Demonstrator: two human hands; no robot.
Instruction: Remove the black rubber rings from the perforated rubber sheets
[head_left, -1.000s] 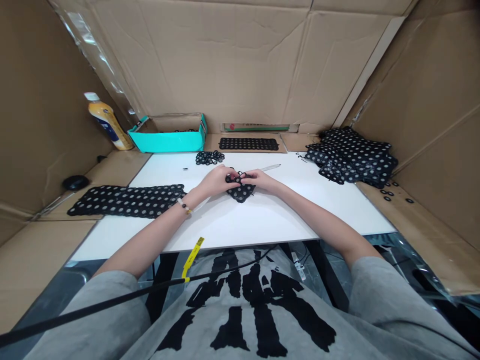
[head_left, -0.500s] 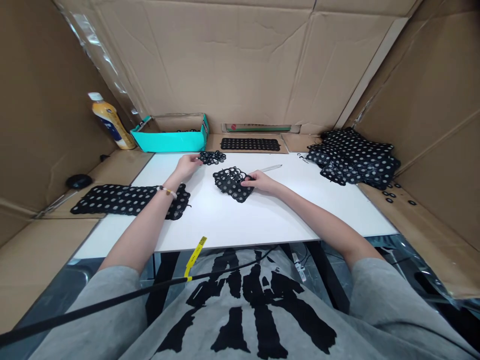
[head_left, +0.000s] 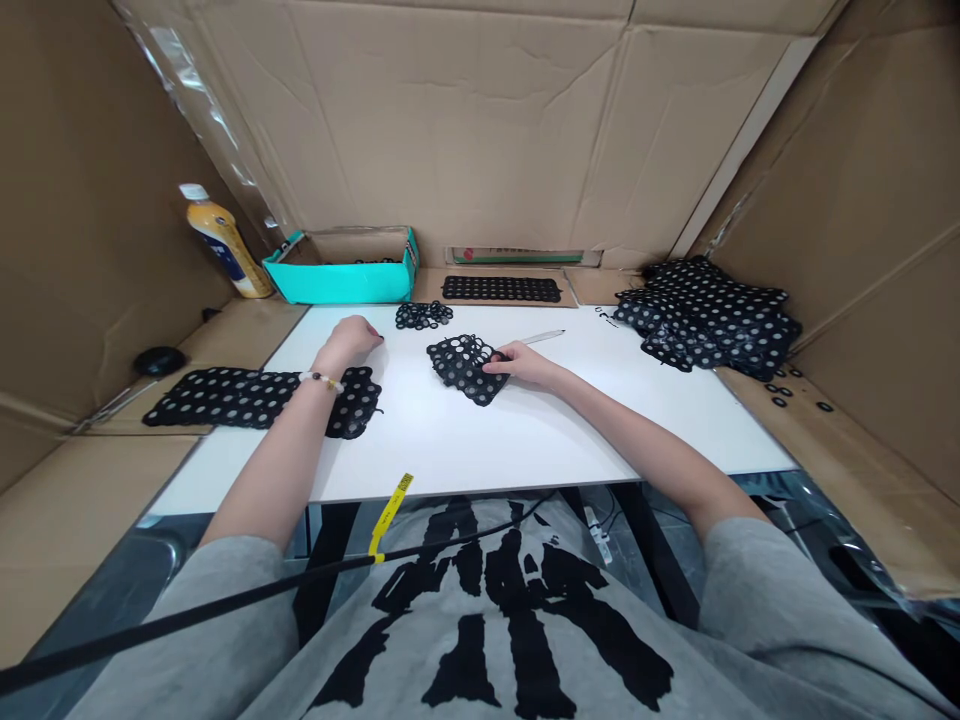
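Observation:
My right hand point(head_left: 521, 364) pinches the right edge of a small black sheet of joined rings point(head_left: 466, 375), which lies on the white board point(head_left: 480, 450). My left hand point(head_left: 352, 341) is over the board, left of a loose heap of black rings point(head_left: 424, 316) and apart from it. Its fingers are closed together, and a tiny dark bit shows at the fingertips, too small to name. Under my left forearm lies a longer black ring sheet point(head_left: 240, 398). A thin white pen-like tool point(head_left: 544, 337) rests just behind my right hand.
Behind the board stand a turquoise box point(head_left: 341, 283) and a juice bottle point(head_left: 229, 245); another black sheet point(head_left: 501, 289) lies on cardboard. At the right are a pile of black sheets point(head_left: 709, 315) and several loose rings point(head_left: 780, 400). A round black object point(head_left: 159, 361) sits left.
My left hand has moved from the ring heap to the left and slightly towards me. My right hand and the small sheet have hardly moved.

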